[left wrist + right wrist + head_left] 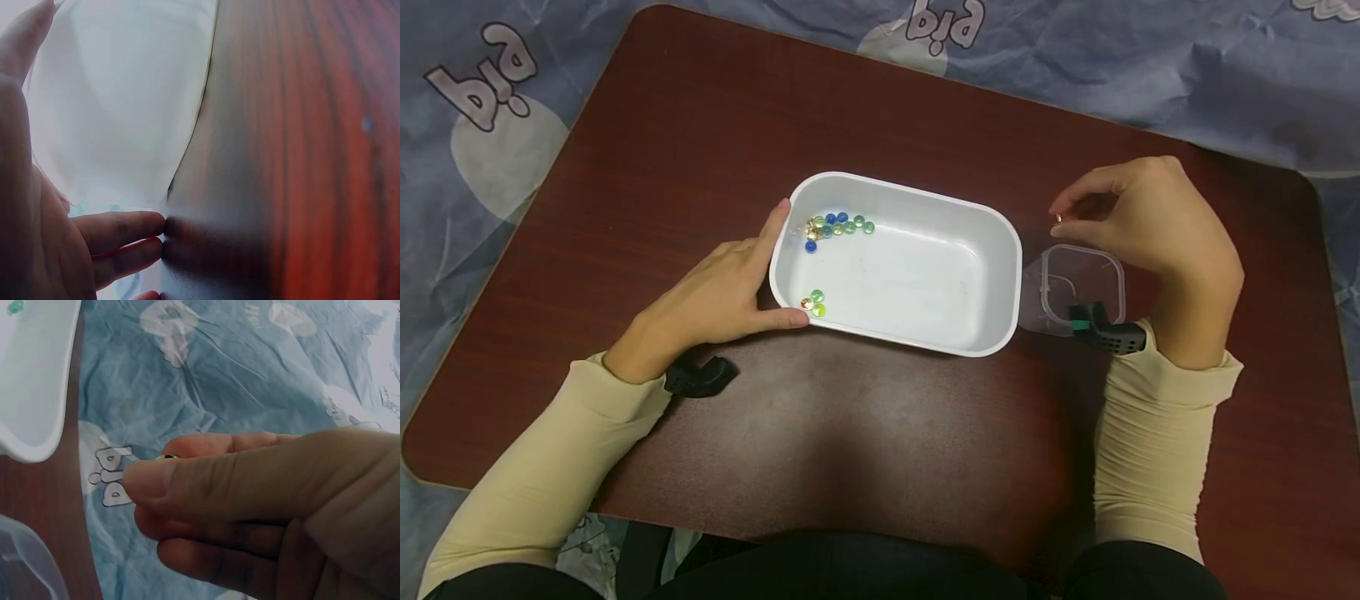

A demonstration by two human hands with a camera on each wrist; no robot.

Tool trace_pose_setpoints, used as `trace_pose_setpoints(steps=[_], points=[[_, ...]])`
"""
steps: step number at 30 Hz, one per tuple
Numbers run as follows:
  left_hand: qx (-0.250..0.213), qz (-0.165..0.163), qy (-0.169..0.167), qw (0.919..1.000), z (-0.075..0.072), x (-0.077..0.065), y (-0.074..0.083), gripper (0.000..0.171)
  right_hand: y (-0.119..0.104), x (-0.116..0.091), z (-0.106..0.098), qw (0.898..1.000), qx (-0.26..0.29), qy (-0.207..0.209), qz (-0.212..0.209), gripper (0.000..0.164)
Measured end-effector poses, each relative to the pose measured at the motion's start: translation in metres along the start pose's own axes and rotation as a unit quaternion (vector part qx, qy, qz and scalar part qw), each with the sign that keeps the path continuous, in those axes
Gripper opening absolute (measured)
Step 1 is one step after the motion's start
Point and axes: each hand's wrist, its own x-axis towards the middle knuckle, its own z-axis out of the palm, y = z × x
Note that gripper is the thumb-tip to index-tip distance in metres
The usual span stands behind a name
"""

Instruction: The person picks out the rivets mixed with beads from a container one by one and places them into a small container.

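A white tub (925, 267) lies on the table, with several blue, green and clear glass marbles (842, 223) and a few small gold-coloured pieces (813, 230) at its far left. Three more marbles (817, 303) sit in its near left corner. My left hand (707, 292) rests against the tub's left end, thumb on the near rim and fingers straight along the outer wall. Over to the right, my right hand (1165, 221) pinches a small gold-coloured piece (1058, 219) between thumb and fingertips. Its exact kind is mostly hidden by the thumb in the right wrist view.
A clear plastic box (1084, 250) with an open top stands just right of the tub, below my right hand and partly behind the wrist camera (1108, 333). The brown wooden table (880, 425) has patterned blue cloth (1060, 58) beyond its far edge.
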Motion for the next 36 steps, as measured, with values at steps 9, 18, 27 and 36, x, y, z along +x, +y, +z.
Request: trace_pose_setpoints(steps=[9, 18, 27, 36], points=[[0.0, 0.006, 0.003, 1.0, 0.0, 0.0, -0.001, 0.121, 0.008, -0.011, -0.012, 0.998, 0.004, -0.014, 0.06, 0.018], [0.003, 0.008, 0.005, 0.9999, 0.0, 0.001, -0.001, 0.121, 0.011, -0.03, -0.028, 0.994, 0.012, 0.007, 0.105, 0.018], [0.002, -0.005, -0.004, 1.0, -0.001, 0.0, 0.001, 0.122, 0.021, -0.039, -0.036, 0.994, -0.004, 0.024, 0.107, 0.018], [-0.003, -0.007, -0.007, 0.9999, 0.0, 0.0, 0.0, 0.122, 0.023, -0.046, -0.039, 0.994, 0.016, 0.021, 0.105, 0.018]])
